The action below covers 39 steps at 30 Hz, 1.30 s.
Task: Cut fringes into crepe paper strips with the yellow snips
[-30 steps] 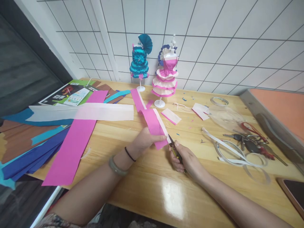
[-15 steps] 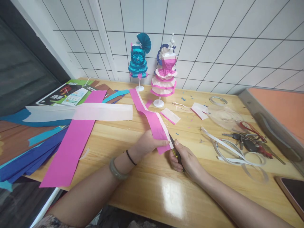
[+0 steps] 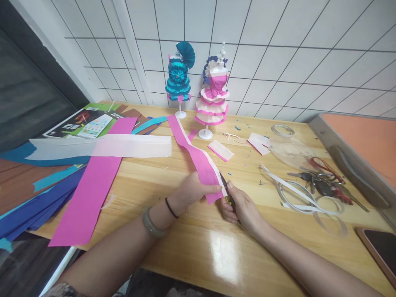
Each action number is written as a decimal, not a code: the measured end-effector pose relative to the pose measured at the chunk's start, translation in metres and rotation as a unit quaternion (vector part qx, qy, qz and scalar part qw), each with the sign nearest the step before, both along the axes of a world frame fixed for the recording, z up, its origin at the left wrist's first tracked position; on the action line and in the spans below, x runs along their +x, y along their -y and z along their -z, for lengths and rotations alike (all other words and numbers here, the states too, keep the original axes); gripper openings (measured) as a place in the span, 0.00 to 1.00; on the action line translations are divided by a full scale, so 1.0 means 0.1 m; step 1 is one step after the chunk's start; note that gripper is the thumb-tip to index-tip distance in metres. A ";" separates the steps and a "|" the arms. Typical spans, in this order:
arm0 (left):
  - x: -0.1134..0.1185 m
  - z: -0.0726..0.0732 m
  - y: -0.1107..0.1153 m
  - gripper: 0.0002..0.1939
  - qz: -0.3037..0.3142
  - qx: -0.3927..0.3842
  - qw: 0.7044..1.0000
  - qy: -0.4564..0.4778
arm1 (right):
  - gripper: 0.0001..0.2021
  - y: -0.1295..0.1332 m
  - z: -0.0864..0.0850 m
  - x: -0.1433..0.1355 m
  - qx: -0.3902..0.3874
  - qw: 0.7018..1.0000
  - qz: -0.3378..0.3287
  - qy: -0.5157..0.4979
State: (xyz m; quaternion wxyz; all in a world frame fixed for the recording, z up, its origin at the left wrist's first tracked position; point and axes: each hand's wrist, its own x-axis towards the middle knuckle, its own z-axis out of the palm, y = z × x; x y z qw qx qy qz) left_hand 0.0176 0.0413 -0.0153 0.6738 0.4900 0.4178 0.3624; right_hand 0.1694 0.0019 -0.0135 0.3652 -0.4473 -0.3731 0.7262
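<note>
A long pink strip with a white edge (image 3: 202,163) runs from near the dress stands toward me. My left hand (image 3: 198,187) pinches its near end, thumb on top. My right hand (image 3: 243,206) is closed around dark scissors (image 3: 228,198), whose blades lie along the strip's white edge; how far the blades are parted is hard to tell. Behind stand a teal paper dress (image 3: 178,78) and a pink and white one (image 3: 213,97), each on a white stand. A small white and pink piece (image 3: 220,150) lies beside the strip.
Left are a wide pink strip (image 3: 83,198), a white strip (image 3: 133,146) across it, and blue and brown strips. Right are white tape loops (image 3: 291,185), keys (image 3: 323,187), a clear round sheet (image 3: 291,152), a phone (image 3: 379,247) and an orange-topped case (image 3: 365,140).
The view has shifted slightly. The strip's near end sits a little lower and further right between my hands, which keep nearly the same pose.
</note>
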 end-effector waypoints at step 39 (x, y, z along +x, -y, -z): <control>0.02 -0.09 -0.02 0.13 -0.065 -0.116 0.976 0.170 | 0.21 -0.01 -0.05 -0.01 0.036 0.999 0.013 0.022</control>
